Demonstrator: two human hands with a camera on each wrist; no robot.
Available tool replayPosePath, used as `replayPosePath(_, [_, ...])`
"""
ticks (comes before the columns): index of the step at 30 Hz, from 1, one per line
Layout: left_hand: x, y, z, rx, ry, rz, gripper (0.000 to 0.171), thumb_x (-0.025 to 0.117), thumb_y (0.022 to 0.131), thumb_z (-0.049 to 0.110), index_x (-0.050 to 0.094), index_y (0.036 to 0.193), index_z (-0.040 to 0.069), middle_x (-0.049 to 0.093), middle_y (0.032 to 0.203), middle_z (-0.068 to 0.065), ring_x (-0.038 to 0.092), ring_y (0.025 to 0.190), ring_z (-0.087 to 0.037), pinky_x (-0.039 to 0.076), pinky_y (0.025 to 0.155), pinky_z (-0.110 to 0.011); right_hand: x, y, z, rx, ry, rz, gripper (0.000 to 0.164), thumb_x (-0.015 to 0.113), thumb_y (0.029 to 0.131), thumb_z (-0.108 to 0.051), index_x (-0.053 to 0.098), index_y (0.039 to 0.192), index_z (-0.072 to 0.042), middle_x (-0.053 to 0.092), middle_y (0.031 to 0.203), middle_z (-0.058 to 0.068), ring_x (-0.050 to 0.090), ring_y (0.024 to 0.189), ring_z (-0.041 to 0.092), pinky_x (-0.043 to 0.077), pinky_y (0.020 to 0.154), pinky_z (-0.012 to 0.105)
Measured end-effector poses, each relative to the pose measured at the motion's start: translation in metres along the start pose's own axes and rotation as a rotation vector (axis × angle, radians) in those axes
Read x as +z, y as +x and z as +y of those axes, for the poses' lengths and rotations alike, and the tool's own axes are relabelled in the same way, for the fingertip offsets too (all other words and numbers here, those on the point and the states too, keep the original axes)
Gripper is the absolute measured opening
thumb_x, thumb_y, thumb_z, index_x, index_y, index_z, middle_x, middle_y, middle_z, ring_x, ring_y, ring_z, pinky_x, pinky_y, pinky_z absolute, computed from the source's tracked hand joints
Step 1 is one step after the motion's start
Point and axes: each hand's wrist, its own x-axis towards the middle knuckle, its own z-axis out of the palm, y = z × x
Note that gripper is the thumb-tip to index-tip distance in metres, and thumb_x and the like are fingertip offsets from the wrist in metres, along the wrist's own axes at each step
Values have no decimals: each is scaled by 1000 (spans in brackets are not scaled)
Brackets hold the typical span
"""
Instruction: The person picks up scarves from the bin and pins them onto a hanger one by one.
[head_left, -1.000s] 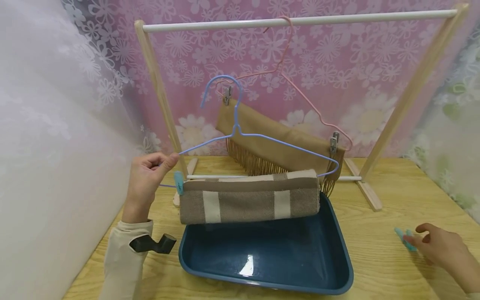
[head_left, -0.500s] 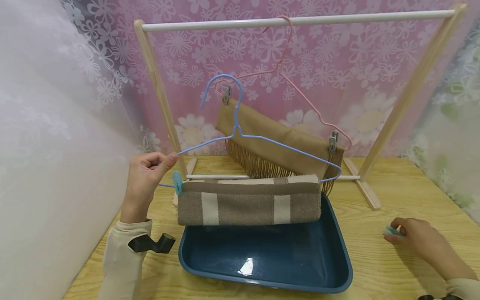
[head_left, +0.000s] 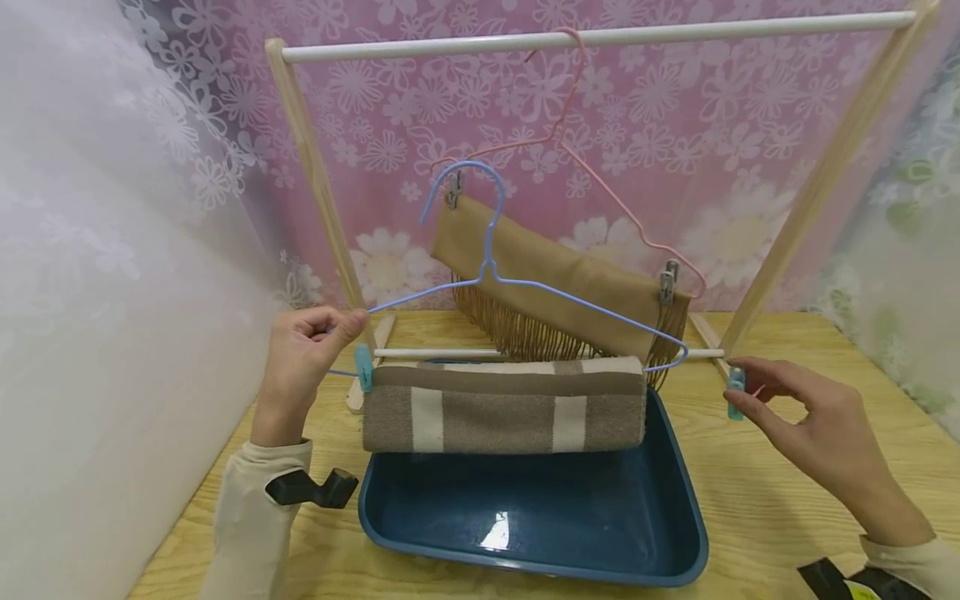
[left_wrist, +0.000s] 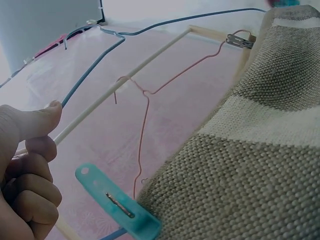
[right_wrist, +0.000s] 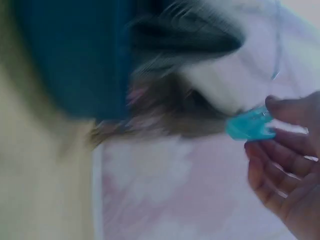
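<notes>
My left hand (head_left: pixel 300 362) pinches the left end of a blue wire hanger (head_left: pixel 588 308) and holds it up above the basin. Over the hanger's lower bar hangs a folded brown-and-cream checked cloth (head_left: pixel 495 417). A teal clothespin (head_left: pixel 363 368) clips the cloth's left end to the bar; the left wrist view shows this clothespin (left_wrist: pixel 117 202) close to the hand. My right hand (head_left: pixel 817 425) pinches another teal clothespin (head_left: pixel 736 392) between thumb and fingers, to the right of the cloth and apart from it. The right wrist view is blurred, with that clothespin (right_wrist: pixel 250 125) at the fingertips.
A dark blue basin (head_left: pixel 525 508) stands on the wooden table (head_left: pixel 757 525) beneath the cloth. Behind, a rack with a white rail (head_left: pixel 675 37) carries a pink hanger (head_left: pixel 607 196), on which a fringed tan cloth (head_left: pixel 540 258) hangs slanted from metal clips.
My right hand has picked the clothespin up from the table and moved it left and up toward the cloth's right end. My left hand and the hanger have shifted slightly right.
</notes>
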Motion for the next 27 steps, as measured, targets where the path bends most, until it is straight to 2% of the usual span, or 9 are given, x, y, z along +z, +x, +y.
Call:
replayPosePath(4, [3,1,1,-6,15,2,31,70,83,-3,64,57,12,29,49,7,16,47,-15,15,45,-29,-3,21,-31,-51,111,71,51,80,64,12,68,111,-2,67,93,-10,55,82,-3,40,77,8])
replayPosePath(6, [4,1,1,-8,28,4,32,71,83,-3,63,56,13,29,48,8,16,46,-15,15,45,-29,-2,30,-42,-80,144,96,46,81,66,9,68,109,1,67,94,-9,55,83,-1,40,79,9])
replayPosePath(9, [4,-1,2,-15,29,7,32,70,83,-4,63,56,13,29,48,8,17,46,-15,14,45,-30,4,43,-55,-161,174,131,34,79,80,-15,68,107,5,68,91,-5,55,83,-4,39,78,8])
replayPosePath(12, [5,-2,4,-21,35,9,33,71,83,-3,63,56,13,28,48,8,16,46,-15,14,45,-30,13,51,-64,-271,194,179,49,68,88,-40,68,101,8,69,86,5,54,81,-7,40,76,9])
replayPosePath(14, [6,-2,4,-22,36,11,33,71,83,-3,63,56,14,29,48,8,16,46,-16,14,44,-29,18,54,-68,-316,204,189,55,63,89,-45,68,98,9,69,86,10,55,82,-7,41,76,9])
replayPosePath(17, [7,-2,6,-22,40,9,33,71,83,-2,62,56,14,29,49,9,16,46,-16,15,45,-29,22,55,-69,-344,223,175,53,63,90,-44,67,99,8,69,91,12,57,87,-4,41,79,10])
replayPosePath(20, [7,-2,8,-18,48,4,32,71,83,-1,62,56,12,29,49,8,16,45,-16,15,44,-29,26,54,-66,-338,199,129,53,61,91,-46,68,102,5,68,93,9,57,91,1,40,81,11])
replayPosePath(23, [7,-2,9,-11,69,1,31,72,83,1,61,56,11,28,48,7,16,45,-15,16,44,-28,30,53,-62,-346,120,74,53,57,92,-50,68,104,1,66,91,5,55,87,6,39,75,14])
replayPosePath(27, [7,-3,9,-6,79,0,30,73,83,1,61,56,10,28,48,8,16,45,-14,17,44,-27,37,52,-59,-382,54,65,48,54,95,-47,69,101,-2,65,86,1,50,76,9,37,63,17])
